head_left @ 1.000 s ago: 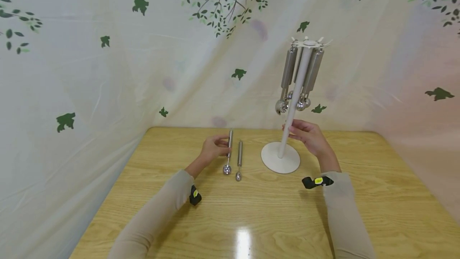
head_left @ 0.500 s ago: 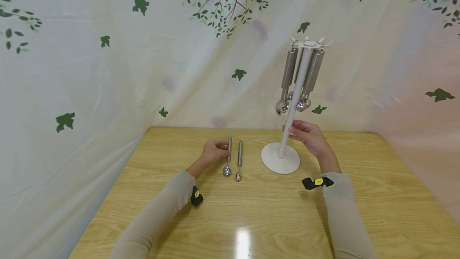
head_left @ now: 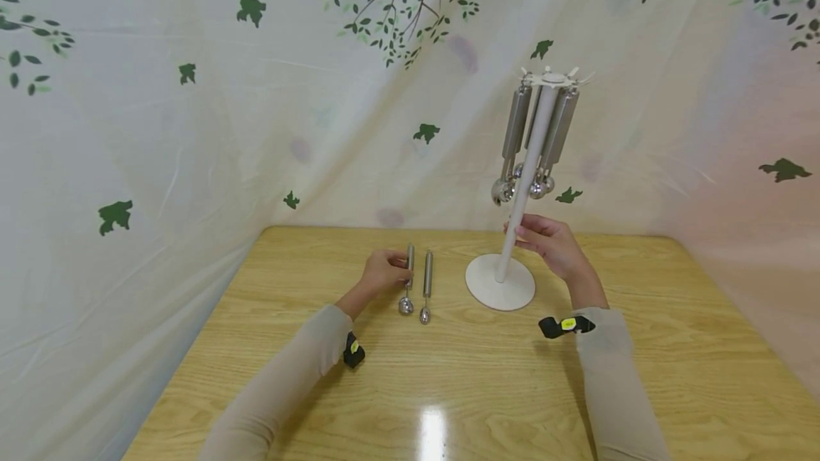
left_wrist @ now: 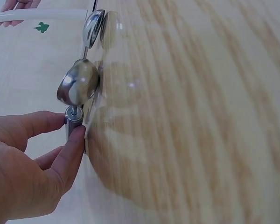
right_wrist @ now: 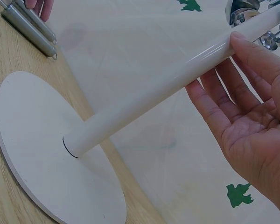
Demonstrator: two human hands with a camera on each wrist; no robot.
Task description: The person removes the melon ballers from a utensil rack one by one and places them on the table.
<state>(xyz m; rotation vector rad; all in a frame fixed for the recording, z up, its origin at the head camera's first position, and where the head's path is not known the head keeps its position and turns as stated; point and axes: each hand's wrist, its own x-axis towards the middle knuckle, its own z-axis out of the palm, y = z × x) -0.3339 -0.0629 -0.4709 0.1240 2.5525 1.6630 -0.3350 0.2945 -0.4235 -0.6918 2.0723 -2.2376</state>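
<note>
My left hand (head_left: 384, 270) pinches the steel handle of a melon baller (left_wrist: 79, 84) between thumb and fingers, its round bowl close over the wooden table. Just to its right lies a second melon baller (head_left: 427, 283) with a smaller, oval bowl, its handle pointing away from me. My right hand (head_left: 556, 246) holds the pole of a white utensil stand (right_wrist: 144, 95), thumb on one side and fingers behind. Several steel scoops (head_left: 560, 123) hang from the hooks at the stand's top, bowls downward.
The stand's round base (head_left: 500, 294) rests on the table (head_left: 359, 404). Behind the table's back edge hangs a pale curtain (head_left: 346, 126) printed with leaves and green birds. A black band (head_left: 566, 326) is worn on each wrist.
My left hand has lowered the melon baller and drawn it slightly toward me, and its bowl has turned a little. The right hand and the stand stay in place.
</note>
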